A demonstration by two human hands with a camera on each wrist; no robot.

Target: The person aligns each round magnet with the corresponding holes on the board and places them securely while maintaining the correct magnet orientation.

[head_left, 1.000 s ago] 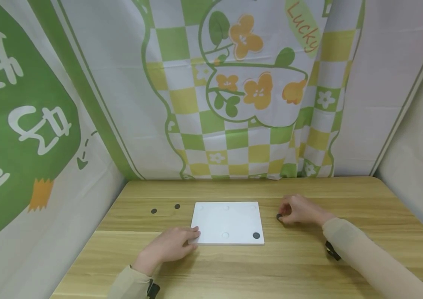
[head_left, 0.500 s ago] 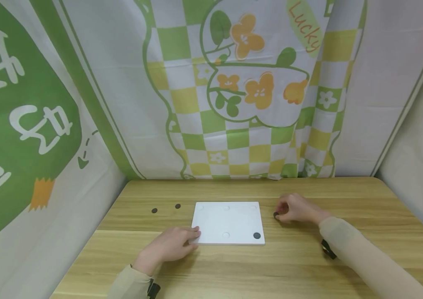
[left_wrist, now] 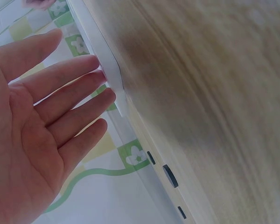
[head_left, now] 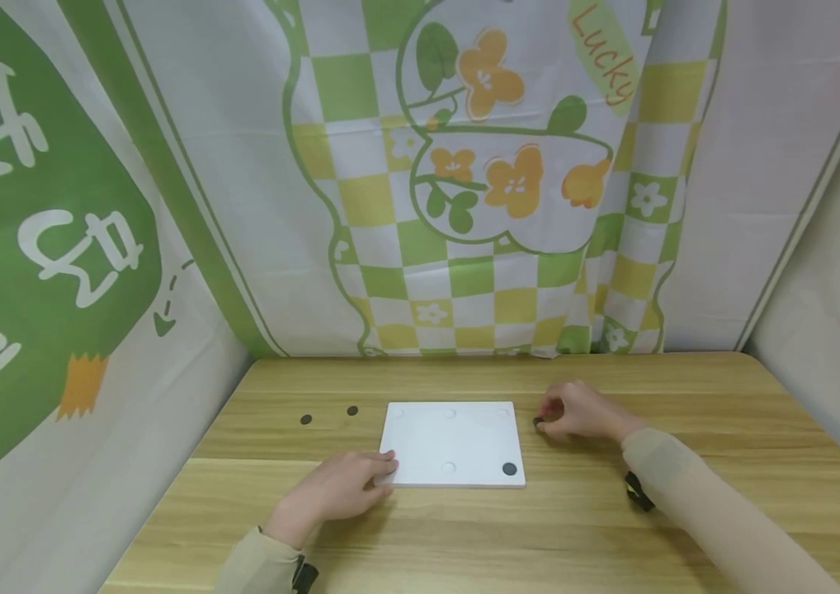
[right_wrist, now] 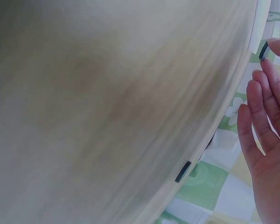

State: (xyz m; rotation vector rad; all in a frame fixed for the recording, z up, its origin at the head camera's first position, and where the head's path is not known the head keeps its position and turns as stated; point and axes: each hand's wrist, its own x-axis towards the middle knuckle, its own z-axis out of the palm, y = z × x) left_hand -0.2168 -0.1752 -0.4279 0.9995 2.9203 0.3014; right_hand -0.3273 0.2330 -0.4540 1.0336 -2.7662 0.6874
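Observation:
A white rectangular board [head_left: 431,437] with several shallow round spots lies on the table. At its near right corner sits a black disc [head_left: 509,469]. My left hand [head_left: 342,487] rests its fingertips on the board's near left corner; in the left wrist view its fingers [left_wrist: 79,91] are nearly straight. Just right of the board, my right hand [head_left: 583,411] pinches a small black disc [right_wrist: 264,50] between thumb and index finger, above the table. Its other fingers are extended, holding nothing.
On the wooden table [head_left: 450,536], one dark disc [head_left: 306,419] and another dark disc [head_left: 352,410] lie left of the board. The right wrist view shows one more disc [right_wrist: 183,171] on the table. A patterned curtain [head_left: 464,289] hangs behind.
My right hand has moved left toward the board, carrying the pinched black disc. The left hand and the board have stayed in place.

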